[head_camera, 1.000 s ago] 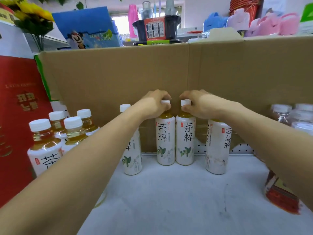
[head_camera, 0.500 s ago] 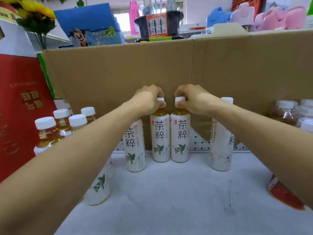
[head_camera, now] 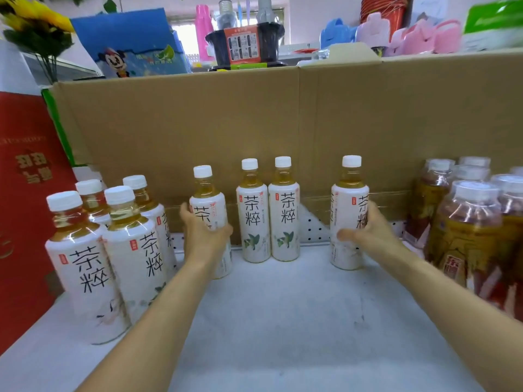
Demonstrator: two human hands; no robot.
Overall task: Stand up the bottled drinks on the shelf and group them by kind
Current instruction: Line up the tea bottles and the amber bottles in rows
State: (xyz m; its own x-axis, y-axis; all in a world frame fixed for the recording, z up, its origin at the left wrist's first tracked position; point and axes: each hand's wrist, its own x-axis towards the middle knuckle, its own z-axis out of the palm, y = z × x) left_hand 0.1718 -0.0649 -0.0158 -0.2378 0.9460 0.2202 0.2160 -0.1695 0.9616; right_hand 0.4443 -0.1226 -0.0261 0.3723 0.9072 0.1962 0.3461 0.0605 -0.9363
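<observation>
Two white-label tea bottles [head_camera: 268, 219] stand side by side at the back middle of the white shelf [head_camera: 283, 321]. My left hand [head_camera: 202, 234] grips the body of another upright white-label bottle [head_camera: 206, 202] just left of them. My right hand [head_camera: 365, 233] grips a white-label bottle [head_camera: 349, 213] standing to their right. Several more white-label bottles [head_camera: 113, 244] stand grouped at the left. Several brown-label drinks [head_camera: 469, 227] stand grouped at the right.
A tall cardboard wall [head_camera: 254, 128] closes the back of the shelf. A red box [head_camera: 25, 193] stands against the left edge. Toys and plastic goods sit above the cardboard.
Both hands have let go of the caps of the two middle bottles and moved outward and down. Each now holds the body of a neighbouring bottle.
</observation>
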